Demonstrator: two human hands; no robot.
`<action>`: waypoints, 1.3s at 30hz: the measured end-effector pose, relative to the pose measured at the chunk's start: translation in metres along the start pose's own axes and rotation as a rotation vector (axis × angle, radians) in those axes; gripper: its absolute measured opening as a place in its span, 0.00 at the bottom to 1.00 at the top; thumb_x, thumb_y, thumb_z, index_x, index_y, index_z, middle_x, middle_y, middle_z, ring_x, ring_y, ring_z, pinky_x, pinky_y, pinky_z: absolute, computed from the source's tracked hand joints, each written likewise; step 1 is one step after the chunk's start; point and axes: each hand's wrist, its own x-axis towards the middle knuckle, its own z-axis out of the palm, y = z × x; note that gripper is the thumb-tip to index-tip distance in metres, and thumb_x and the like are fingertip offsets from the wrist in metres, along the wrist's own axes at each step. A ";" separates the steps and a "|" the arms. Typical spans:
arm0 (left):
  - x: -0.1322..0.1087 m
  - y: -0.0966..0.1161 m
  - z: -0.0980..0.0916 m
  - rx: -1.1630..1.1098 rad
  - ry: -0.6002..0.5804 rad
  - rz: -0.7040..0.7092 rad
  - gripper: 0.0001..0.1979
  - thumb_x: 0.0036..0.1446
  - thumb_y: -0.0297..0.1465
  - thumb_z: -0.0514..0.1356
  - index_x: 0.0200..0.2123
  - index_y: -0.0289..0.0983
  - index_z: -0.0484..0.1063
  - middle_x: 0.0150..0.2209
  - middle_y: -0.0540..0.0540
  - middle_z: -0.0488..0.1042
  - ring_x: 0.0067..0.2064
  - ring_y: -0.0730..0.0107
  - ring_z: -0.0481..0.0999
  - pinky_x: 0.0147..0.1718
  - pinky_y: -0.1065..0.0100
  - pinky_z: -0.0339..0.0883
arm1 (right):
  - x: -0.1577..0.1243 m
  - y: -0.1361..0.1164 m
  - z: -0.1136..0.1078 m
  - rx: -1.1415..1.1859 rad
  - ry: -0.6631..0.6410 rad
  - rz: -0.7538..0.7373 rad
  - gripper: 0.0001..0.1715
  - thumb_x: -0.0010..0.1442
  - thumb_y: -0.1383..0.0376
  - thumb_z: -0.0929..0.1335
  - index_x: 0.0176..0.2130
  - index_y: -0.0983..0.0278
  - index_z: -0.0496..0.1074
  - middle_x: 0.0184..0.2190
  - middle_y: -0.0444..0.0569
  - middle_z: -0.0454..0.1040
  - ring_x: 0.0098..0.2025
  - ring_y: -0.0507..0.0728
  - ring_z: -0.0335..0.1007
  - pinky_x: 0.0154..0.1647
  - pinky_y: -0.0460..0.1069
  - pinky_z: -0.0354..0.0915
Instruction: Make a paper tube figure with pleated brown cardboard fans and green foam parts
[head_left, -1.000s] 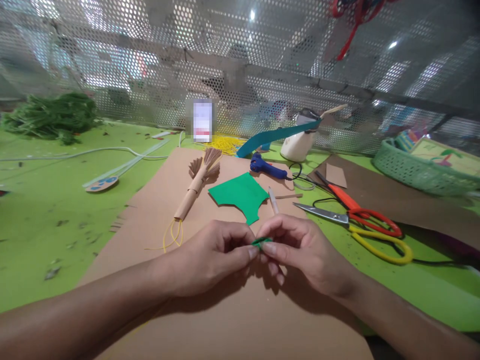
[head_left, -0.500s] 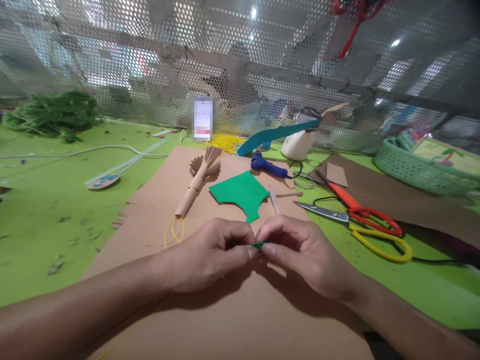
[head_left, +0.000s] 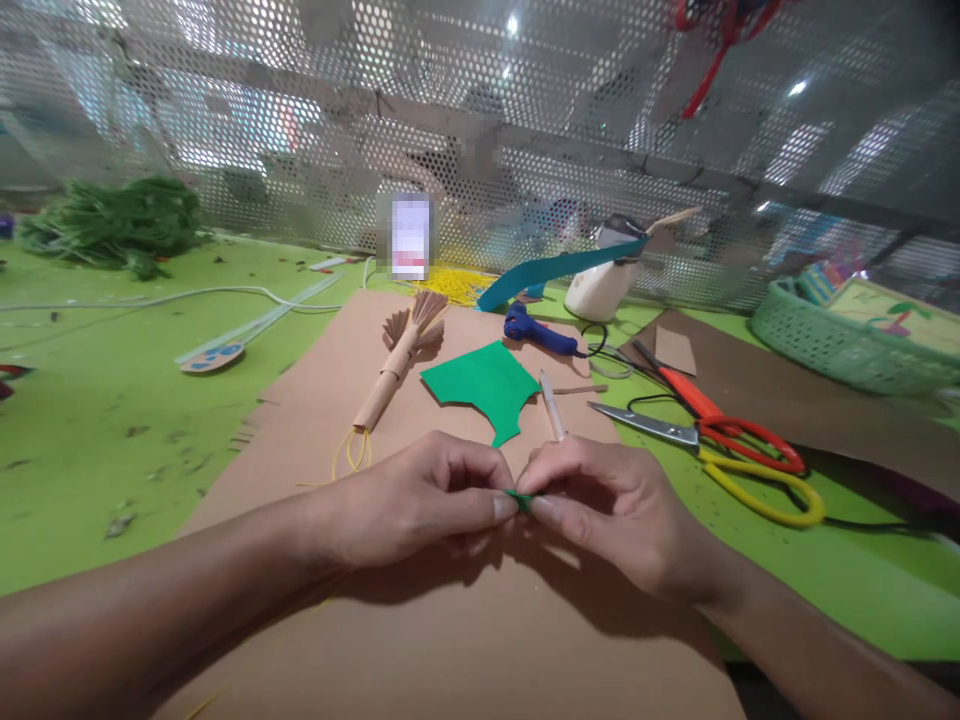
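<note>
Between my fingertips is a small green piece (head_left: 520, 499), mostly covered by them. My left hand (head_left: 420, 500) pinches its left end, and my right hand (head_left: 615, 510) pinches its right end. Both hands are above a brown paper sheet (head_left: 465, 640). Just beyond them lies a larger green paper cutout (head_left: 484, 382) with a curved notch. A white pen (head_left: 552, 405) rests beside it. To the left is a rolled brown paper figure (head_left: 386, 385) with pleated fans and yellow string loops (head_left: 352, 455).
Scissors (head_left: 652, 423) with red and yellow handles lie at right. Behind are a blue glue gun (head_left: 540, 330), a white container (head_left: 600, 285), a teal strip (head_left: 555, 268) and a lit phone (head_left: 410, 237). A green basket (head_left: 847, 340) stands far right, green strands (head_left: 112, 225) far left.
The view has shifted slightly. Both hands keep their pinch on the small green piece, with my right fingertips a little farther from my left ones.
</note>
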 end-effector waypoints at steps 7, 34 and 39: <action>-0.001 -0.004 0.004 -0.026 0.025 0.011 0.12 0.59 0.36 0.58 0.29 0.33 0.67 0.20 0.54 0.64 0.23 0.78 0.61 0.23 0.73 0.55 | -0.004 0.008 0.000 0.046 -0.024 -0.003 0.06 0.60 0.71 0.67 0.37 0.63 0.74 0.31 0.48 0.73 0.33 0.54 0.68 0.34 0.50 0.64; 0.004 -0.007 -0.005 0.108 0.006 -0.015 0.16 0.63 0.40 0.52 0.29 0.35 0.65 0.24 0.52 0.66 0.26 0.75 0.65 0.27 0.70 0.57 | 0.004 0.000 0.009 0.054 0.179 0.298 0.05 0.57 0.67 0.71 0.36 0.64 0.73 0.28 0.45 0.75 0.30 0.51 0.72 0.31 0.46 0.69; 0.004 -0.006 -0.002 0.205 0.043 -0.034 0.14 0.64 0.38 0.51 0.30 0.34 0.66 0.24 0.51 0.67 0.27 0.74 0.66 0.28 0.71 0.60 | 0.003 -0.004 0.007 0.072 0.137 0.320 0.03 0.58 0.70 0.70 0.35 0.64 0.75 0.27 0.44 0.76 0.30 0.50 0.71 0.31 0.44 0.68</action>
